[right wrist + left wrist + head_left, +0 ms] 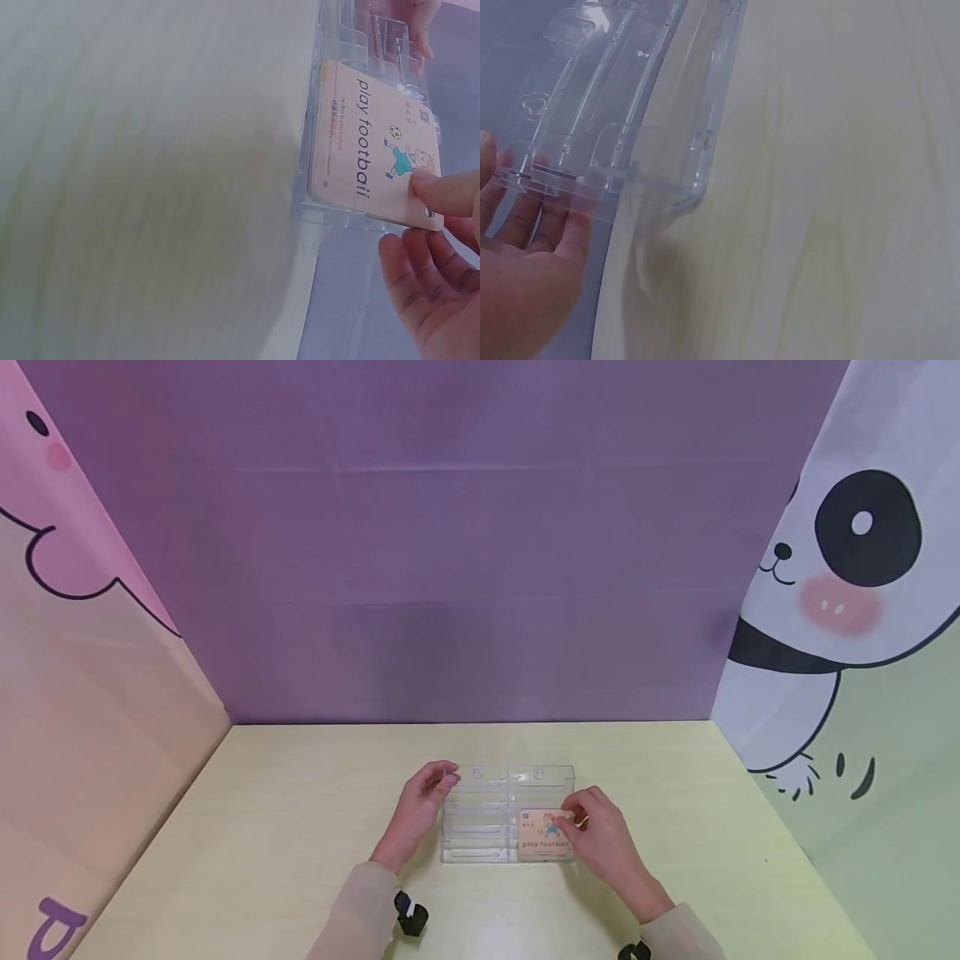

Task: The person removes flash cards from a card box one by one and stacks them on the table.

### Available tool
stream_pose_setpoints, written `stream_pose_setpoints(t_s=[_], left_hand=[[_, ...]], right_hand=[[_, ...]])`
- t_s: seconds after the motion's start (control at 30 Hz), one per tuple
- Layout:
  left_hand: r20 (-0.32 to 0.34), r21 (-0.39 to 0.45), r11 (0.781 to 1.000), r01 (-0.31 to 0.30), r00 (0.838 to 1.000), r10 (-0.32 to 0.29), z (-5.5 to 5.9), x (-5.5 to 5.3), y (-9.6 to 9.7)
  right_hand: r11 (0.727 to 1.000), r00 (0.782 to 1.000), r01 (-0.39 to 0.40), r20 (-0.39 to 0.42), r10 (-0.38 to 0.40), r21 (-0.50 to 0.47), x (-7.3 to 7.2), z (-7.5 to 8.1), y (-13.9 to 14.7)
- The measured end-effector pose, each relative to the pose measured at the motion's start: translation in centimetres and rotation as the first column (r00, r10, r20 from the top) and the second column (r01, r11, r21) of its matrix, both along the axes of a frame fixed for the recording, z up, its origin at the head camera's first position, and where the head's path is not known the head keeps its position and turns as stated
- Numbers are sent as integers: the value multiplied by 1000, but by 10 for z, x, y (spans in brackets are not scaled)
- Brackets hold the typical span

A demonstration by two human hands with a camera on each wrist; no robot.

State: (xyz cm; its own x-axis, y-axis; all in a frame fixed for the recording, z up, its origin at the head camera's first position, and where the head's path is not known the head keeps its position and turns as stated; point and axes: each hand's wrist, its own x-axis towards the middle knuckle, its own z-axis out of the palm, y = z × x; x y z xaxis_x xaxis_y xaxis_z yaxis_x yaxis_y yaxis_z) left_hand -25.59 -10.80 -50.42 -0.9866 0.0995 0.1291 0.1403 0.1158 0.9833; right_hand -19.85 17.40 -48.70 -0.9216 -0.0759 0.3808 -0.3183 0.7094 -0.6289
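Note:
A clear plastic card rack (476,814) with stepped tiers in two columns stands on the table. At its upper left side my left hand (422,806) grips the edge; in the left wrist view the fingers of that hand (536,262) lie under the rack's side wall, the thumb above. My right hand (603,839) pinches a "play football" card (375,142) by its edge, thumb on the printed face. Other card edges show behind this one, which sits at the front of the rack's lower right compartment. The card's drawing is a child kicking a ball.
The pale wooden table (262,827) runs back to a purple cloth wall (465,568). Side panels carry cartoon prints, a panda (862,568) on the right and a pink figure (82,543) on the left. A black wrist device (411,917) is by the left sleeve.

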Motion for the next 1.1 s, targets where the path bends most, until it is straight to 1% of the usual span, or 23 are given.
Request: stream_pose_setpoints(t_s=[0.1,0.23,0.47,0.67,0.77,0.9,1.0,1.1], left_hand=[[1,-3,1000,-8,1000,8,0,1,0],[5,18,1000,-10,1000,10,1,1,1],[-7,32,999,-17,1000,17,4,2,3],[14,18,1000,-10,1000,10,4,1,3],[13,12,1000,-5,1000,5,2,-1,2],[22,24,1000,-1,1000,0,0,-2,2],[35,35,999,-1,999,0,1,-1,1],[22,16,1000,-3,1000,3,2,0,1]], right_hand=[[1000,1000,2,13,-2,-1,0,1,0],[1000,1000,-4,29,4,-6,1,5,0],[1000,998,-5,67,6,-6,-1,10,0],[1000,999,-8,46,7,9,-3,10,1],[1000,999,-9,38,8,16,-3,10,1],[1000,999,-14,32,13,26,-4,12,0],[999,1000,-16,26,15,28,-5,14,0],[1000,1000,-16,19,15,26,-6,15,0]])
